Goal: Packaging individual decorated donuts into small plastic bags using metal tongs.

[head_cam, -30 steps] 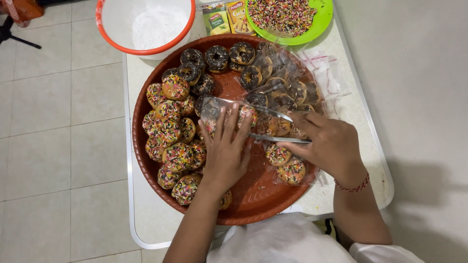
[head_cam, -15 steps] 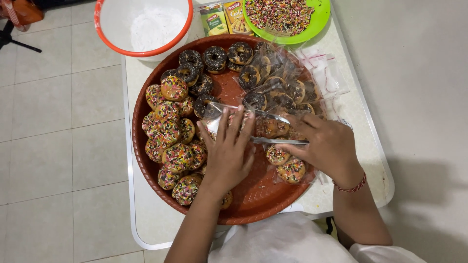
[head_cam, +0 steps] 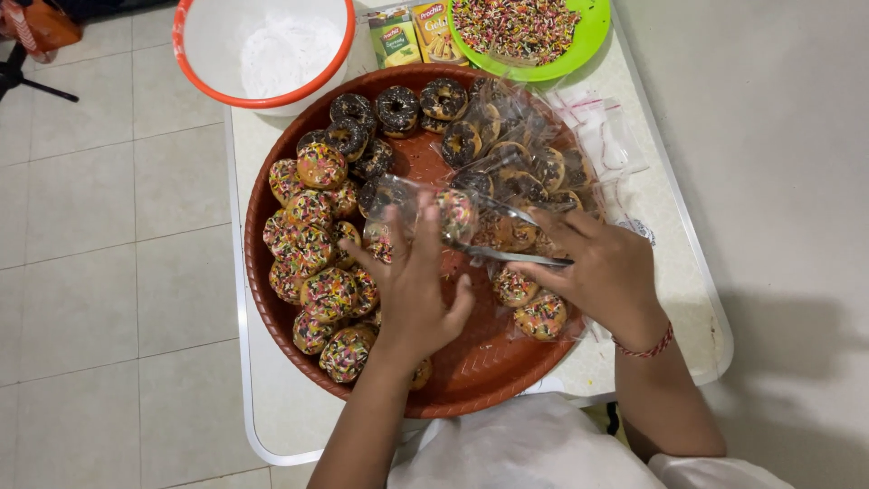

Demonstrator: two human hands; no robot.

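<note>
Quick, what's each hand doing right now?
Left hand: fingers spread, pressing a sprinkled donut inside the clear bag.
Right hand: closed, gripping the bag's edge.

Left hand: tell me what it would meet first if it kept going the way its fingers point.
The left hand points up the tray; its fingertips already touch the clear plastic bag with a sprinkled doughnut inside. Beyond lie the chocolate-glazed ring doughnuts, though depth is unclear.

You are getting bright, even overhead light; a soft shadow is falling on the floor [head_cam: 797, 308] at right, and glare is glinting off the bags [head_cam: 543, 136].
</note>
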